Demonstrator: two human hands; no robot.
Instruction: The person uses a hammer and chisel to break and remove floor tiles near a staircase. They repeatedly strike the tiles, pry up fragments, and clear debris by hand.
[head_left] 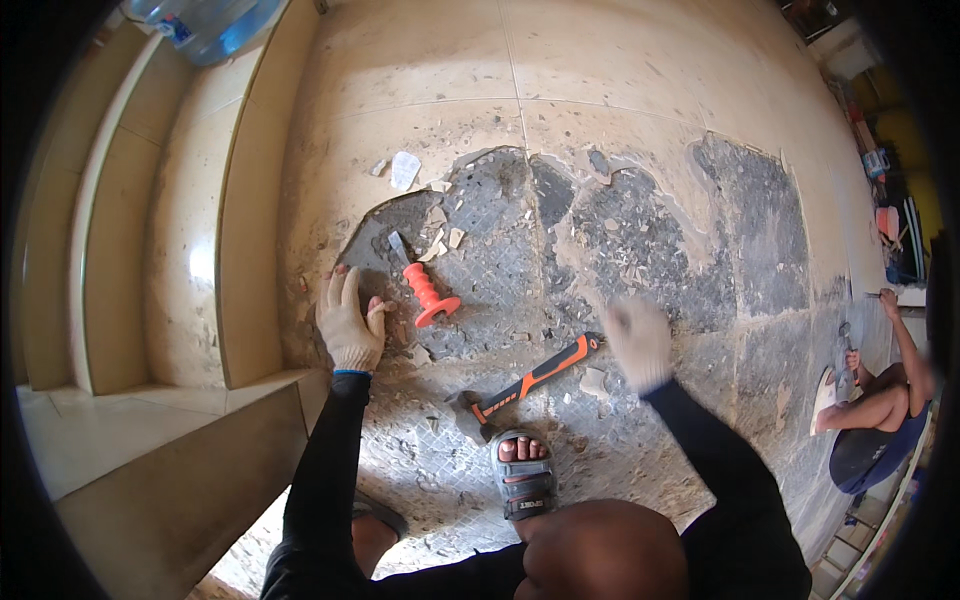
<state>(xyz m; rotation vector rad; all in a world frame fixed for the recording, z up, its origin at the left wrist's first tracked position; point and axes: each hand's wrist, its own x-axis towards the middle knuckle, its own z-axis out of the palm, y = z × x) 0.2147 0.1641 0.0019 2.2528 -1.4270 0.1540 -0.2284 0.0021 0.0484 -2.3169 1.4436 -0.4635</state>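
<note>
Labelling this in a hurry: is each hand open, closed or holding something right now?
Left hand: open, nothing visibly held, beside the chisel.
Right hand: blurred near the hammer; open or closed can't be told.

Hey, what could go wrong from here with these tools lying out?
The hammer lies with its head near a sandal showing bare toes; lifted carelessly, it might hurt them. Broken tile pieces near the chisel look sharp and could cut skin. The chisel lies loose and might get kicked.
</note>
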